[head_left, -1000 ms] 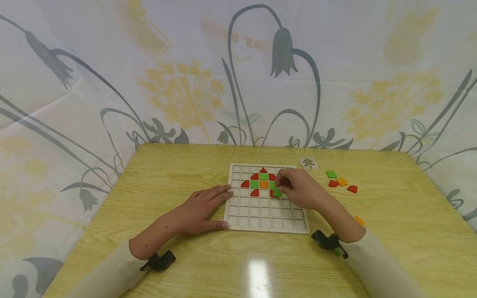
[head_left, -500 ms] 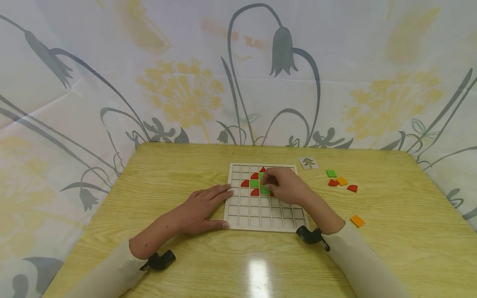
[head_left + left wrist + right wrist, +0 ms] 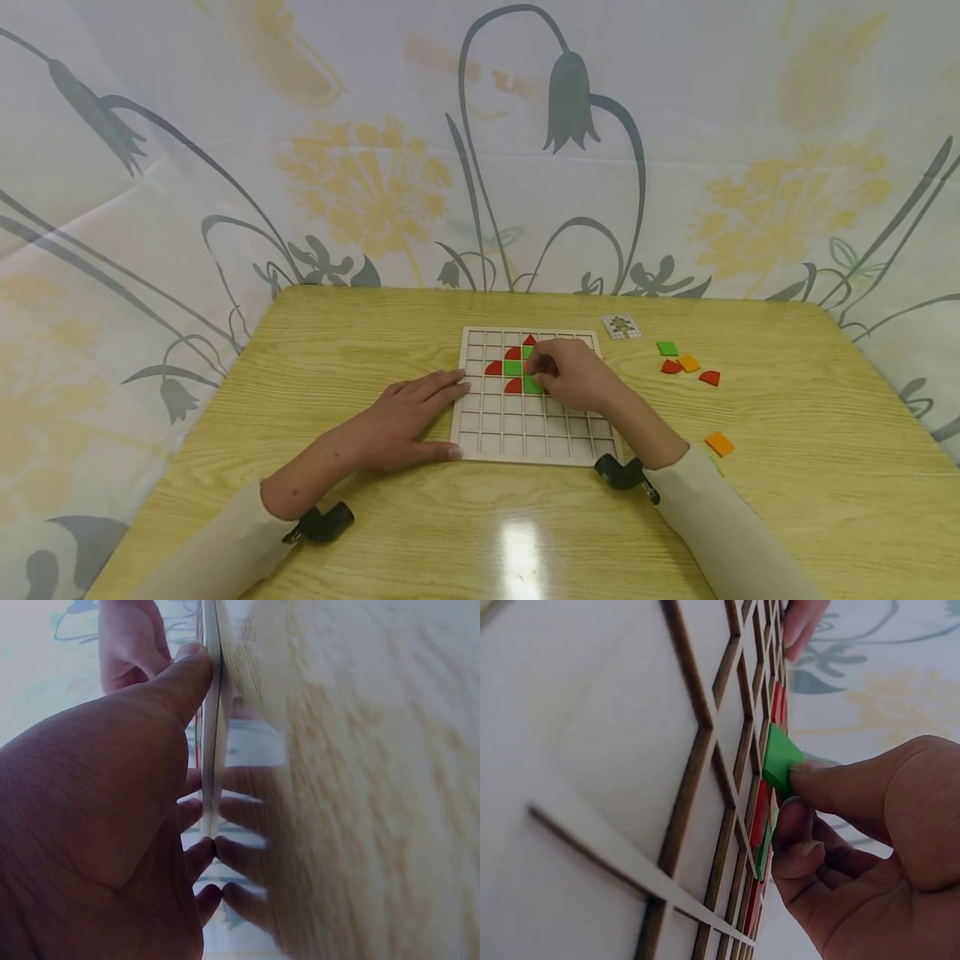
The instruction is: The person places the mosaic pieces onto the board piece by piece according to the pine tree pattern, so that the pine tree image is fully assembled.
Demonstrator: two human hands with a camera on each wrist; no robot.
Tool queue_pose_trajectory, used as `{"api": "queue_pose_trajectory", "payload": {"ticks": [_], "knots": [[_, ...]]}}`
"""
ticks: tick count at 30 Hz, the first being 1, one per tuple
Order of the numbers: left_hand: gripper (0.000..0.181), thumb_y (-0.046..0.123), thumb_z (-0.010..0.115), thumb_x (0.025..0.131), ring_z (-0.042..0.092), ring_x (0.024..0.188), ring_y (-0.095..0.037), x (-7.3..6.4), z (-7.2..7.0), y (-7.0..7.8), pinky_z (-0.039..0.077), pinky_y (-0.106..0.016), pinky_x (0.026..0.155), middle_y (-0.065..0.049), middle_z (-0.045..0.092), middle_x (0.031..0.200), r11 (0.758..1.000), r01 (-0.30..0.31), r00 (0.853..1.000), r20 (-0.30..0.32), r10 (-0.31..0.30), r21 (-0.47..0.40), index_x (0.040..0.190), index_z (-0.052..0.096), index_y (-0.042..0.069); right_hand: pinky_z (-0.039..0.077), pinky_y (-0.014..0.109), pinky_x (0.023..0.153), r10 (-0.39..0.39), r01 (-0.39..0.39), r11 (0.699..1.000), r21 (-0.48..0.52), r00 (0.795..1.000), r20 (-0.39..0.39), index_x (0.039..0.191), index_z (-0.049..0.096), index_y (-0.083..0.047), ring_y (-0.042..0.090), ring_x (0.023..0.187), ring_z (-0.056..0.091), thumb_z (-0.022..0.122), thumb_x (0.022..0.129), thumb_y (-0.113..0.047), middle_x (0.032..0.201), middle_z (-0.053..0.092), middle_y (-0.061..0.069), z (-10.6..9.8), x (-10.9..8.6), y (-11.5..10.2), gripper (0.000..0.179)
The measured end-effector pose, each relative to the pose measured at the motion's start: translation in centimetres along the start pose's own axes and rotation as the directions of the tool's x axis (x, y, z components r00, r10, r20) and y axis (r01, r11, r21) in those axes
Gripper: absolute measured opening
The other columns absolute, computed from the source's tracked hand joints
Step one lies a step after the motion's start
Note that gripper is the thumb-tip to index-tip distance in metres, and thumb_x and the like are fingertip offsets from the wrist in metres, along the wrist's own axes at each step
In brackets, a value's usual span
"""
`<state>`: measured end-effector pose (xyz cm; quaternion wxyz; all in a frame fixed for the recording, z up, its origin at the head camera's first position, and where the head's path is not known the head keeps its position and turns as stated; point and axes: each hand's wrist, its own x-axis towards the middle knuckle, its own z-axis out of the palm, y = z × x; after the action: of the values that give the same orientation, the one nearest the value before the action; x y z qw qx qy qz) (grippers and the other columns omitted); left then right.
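My right hand [image 3: 573, 375] pinches a green square tile [image 3: 780, 757] between thumb and fingers over the wooden grid board [image 3: 498, 433]. In the right wrist view the tile stands tilted, its lower edge right at a cell. On the board sit a red triangle [image 3: 530, 340], red quarter-circle tiles [image 3: 493, 367] and another green square [image 3: 512, 368]; the hand hides part of the pattern. My left hand [image 3: 408, 421] lies with extended fingers along the board's left edge. Its thumb [image 3: 193, 660] touches the near corner.
Right of the board lie a green square [image 3: 667, 348], an orange square [image 3: 688, 363] and red quarter-circles [image 3: 710, 378]. A second orange square [image 3: 718, 443] lies nearer the right sleeve. A small picture card [image 3: 621, 327] lies behind the board's right corner.
My right hand has moved left over the board with the green square, then lowered it to the middle column between red quarter-circles. The left hand has stayed in place.
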<state>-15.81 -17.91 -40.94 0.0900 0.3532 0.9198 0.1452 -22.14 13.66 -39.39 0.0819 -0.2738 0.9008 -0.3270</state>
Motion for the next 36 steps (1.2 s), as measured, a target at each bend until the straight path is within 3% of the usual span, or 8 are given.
{"api": "queue_pose_trajectory", "payload": {"ticks": [15,23,36], "knots": [[0.087,0.06,0.062,0.103,0.023,0.162,-0.031,0.0,0.0,0.0,0.029,-0.065,0.12,-0.005,0.018,0.178,1.0,-0.008,1.0,-0.004,0.008,-0.003,0.17,0.027,0.018,0.056,0.038,0.08,-0.045,0.044,0.997,-0.064,0.999,-0.011,0.103,0.077,-0.005,0.017,0.087,0.065,0.072,0.098,0.001,0.097,0.07,0.004,0.1,-0.4,0.2,0.009],[0.087,0.061,0.062,0.102,0.023,0.162,-0.031,0.1,-0.1,0.1,0.029,-0.064,0.12,-0.005,0.019,0.177,1.0,-0.011,1.0,-0.012,0.011,0.004,0.17,0.028,0.018,0.056,0.038,0.081,-0.021,0.019,0.999,-0.037,0.999,-0.042,0.106,0.074,-0.003,0.016,0.087,0.065,0.069,0.1,-0.001,0.098,0.071,0.002,-0.5,-1.5,0.2,0.008],[0.089,0.06,0.064,0.101,0.022,0.162,-0.029,0.0,-0.2,0.3,0.028,-0.063,0.121,-0.003,0.018,0.178,1.0,0.0,1.0,-0.002,0.0,-0.002,0.17,0.027,0.018,0.053,0.036,0.076,-0.003,-0.006,0.995,-0.095,0.996,-0.092,0.104,0.074,-0.006,0.015,0.082,0.059,0.069,0.099,-0.003,0.095,0.07,0.001,-1.9,-3.9,1.8,0.007]]}}
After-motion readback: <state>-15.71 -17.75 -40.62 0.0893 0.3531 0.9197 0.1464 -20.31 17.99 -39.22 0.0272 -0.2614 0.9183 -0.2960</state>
